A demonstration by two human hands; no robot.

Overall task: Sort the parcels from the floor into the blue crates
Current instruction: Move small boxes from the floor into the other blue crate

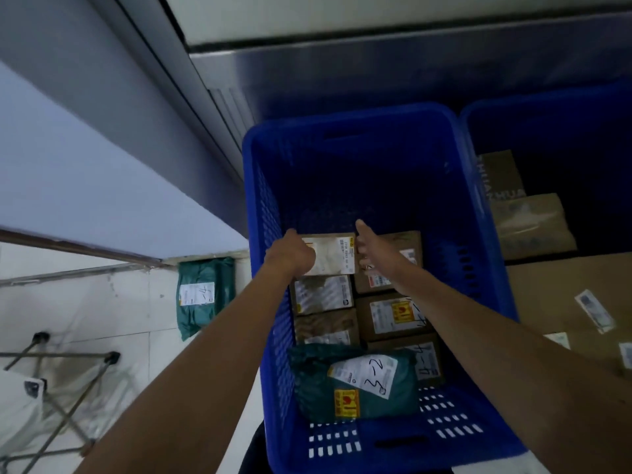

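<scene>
Both my arms reach down into a blue crate [478, 206]. My left hand [292, 256] grips the left end of a small brown box with a white label [330, 254], fingers curled over its edge. My right hand [374, 248] lies against the box's right end with fingers fairly straight. Below this box, several brown cardboard parcels [393, 314] sit packed in two rows. A green bag parcel marked "3-2" [359, 384] lies on top of them near the crate's front wall.
A second blue crate [478, 114] stands to the right with brown parcels [533, 224] inside. A green bag parcel [201, 295] lies on the white floor by the wall, left of the crate. A folding metal stand [68, 388] is at the lower left.
</scene>
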